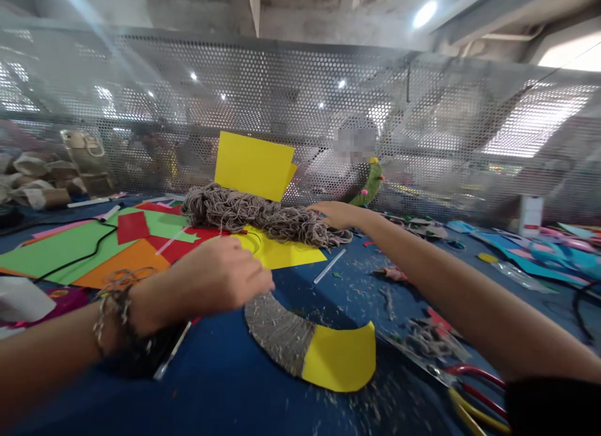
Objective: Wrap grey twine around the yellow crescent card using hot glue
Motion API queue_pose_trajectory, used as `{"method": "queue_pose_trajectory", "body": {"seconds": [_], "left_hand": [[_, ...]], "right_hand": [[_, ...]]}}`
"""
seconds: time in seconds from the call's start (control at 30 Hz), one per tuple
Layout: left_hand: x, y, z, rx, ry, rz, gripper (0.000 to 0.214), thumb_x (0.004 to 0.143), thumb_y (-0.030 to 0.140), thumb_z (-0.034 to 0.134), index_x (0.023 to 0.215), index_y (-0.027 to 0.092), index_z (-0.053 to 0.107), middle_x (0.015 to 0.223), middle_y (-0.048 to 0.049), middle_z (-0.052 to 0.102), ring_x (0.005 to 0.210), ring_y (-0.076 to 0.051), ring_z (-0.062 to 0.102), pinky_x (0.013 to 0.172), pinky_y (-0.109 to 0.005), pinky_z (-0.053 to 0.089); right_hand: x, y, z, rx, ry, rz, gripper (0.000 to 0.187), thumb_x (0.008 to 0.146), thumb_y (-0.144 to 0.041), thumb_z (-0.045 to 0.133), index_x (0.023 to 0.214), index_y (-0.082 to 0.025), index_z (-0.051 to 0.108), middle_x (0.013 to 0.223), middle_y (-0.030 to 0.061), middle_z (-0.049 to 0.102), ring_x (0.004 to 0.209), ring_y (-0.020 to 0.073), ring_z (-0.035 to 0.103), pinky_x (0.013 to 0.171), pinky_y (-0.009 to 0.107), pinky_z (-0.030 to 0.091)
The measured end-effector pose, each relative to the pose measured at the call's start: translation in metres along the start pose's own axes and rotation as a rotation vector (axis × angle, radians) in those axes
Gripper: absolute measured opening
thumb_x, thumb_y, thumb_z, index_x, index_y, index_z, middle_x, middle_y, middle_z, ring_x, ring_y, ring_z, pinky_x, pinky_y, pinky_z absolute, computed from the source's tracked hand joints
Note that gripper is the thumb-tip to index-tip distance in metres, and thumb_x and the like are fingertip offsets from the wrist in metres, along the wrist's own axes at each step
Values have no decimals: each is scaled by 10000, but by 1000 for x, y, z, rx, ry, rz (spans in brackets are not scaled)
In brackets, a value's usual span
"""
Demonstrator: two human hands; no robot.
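My left hand (220,276) is closed in a pinch at the upper end of a curved yellow card piece (340,359), half of it wrapped in grey-brown yarn (277,332), lying on the blue table (225,386). My right hand (334,214) reaches forward and rests on a loose pile of the same yarn (253,214), fingers lying over it. A yellow sheet (277,253) lies under the pile. A folded yellow card (253,165) stands behind it.
Green, orange and red paper sheets (94,248) with a black cable (84,254) lie at left. Scissors with red and yellow handles (469,392) sit at the lower right. Blue and pink scraps (539,254) lie at right. A perforated metal screen (328,110) closes the back.
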State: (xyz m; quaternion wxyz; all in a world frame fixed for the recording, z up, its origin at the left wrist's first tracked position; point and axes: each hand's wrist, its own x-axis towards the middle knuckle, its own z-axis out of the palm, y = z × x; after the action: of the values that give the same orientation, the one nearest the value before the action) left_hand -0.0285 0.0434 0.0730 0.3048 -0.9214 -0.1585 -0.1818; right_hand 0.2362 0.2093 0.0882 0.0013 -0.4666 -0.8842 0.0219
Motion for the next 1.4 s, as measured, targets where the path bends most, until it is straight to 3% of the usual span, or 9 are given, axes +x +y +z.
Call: {"method": "queue_pose_trajectory", "body": {"seconds": [0.1,0.2,0.37,0.5,0.7,0.97,1.13,1.3,1.4], "left_hand": [[3,-34,2,76,-52,-106,325,932,56,273,924,115,593,706,-47,603,535,-134,468,518,-276,287],[2,-57,12,78,-109,-224,223,918,111,375,908,115,597,713,-43,592,533,-120,475,529,-259,323],[6,-81,43,-101,-143,-388,269,888,298,536,1102,134,537,952,-56,597,755,-161,583,682,-335,491],[29,-96,80,-349,-76,-493,345,892,321,539,1192,157,493,1202,-97,515,1026,-238,547,850,-449,476],[67,-104,122,-791,-37,-567,293,899,304,534,1143,143,523,1124,-81,560,942,-208,585,788,-400,512],[79,-111,117,-1164,55,-729,291,898,312,533,1133,140,530,1119,-78,561,944,-213,583,790,-401,510],[86,-111,118,-1342,183,-822,295,900,305,532,1147,145,521,1134,-85,555,953,-209,580,797,-406,507],[92,-110,116,-1440,284,-888,287,902,306,528,1142,148,525,1134,-85,555,952,-206,580,799,-403,507],[88,-111,113,-1457,364,-897,296,903,310,525,1150,148,519,1139,-87,552,957,-209,579,800,-406,506]], "right_hand": [[23,0,19,15,-3,-20,294,887,-339,484,1139,-197,540,1186,79,541,983,170,557,834,388,479],[32,-4,30,59,0,-43,296,885,-340,489,1136,-191,540,1171,77,549,970,168,562,822,383,484],[34,-8,2,196,91,-48,307,879,-343,498,1138,-182,539,1167,74,550,974,177,562,820,389,484],[36,-21,-25,382,181,-25,341,868,-346,518,1152,-158,524,1145,74,556,966,185,569,802,398,490],[31,-34,-26,673,304,-5,334,871,-346,512,1148,-158,525,1129,74,562,947,175,574,790,389,495],[-3,-23,-18,882,449,58,370,879,-354,497,1200,-171,483,1154,82,544,948,176,571,788,385,497],[-13,-34,12,866,331,82,701,727,-307,693,1319,-164,345,1110,90,572,951,187,577,836,368,485],[-1,-40,36,846,284,66,348,863,-328,528,1168,-162,515,1170,77,544,989,193,562,817,410,486],[1,-33,33,837,300,81,337,866,-345,520,1146,-156,529,1142,72,558,969,188,568,806,400,489]]}}
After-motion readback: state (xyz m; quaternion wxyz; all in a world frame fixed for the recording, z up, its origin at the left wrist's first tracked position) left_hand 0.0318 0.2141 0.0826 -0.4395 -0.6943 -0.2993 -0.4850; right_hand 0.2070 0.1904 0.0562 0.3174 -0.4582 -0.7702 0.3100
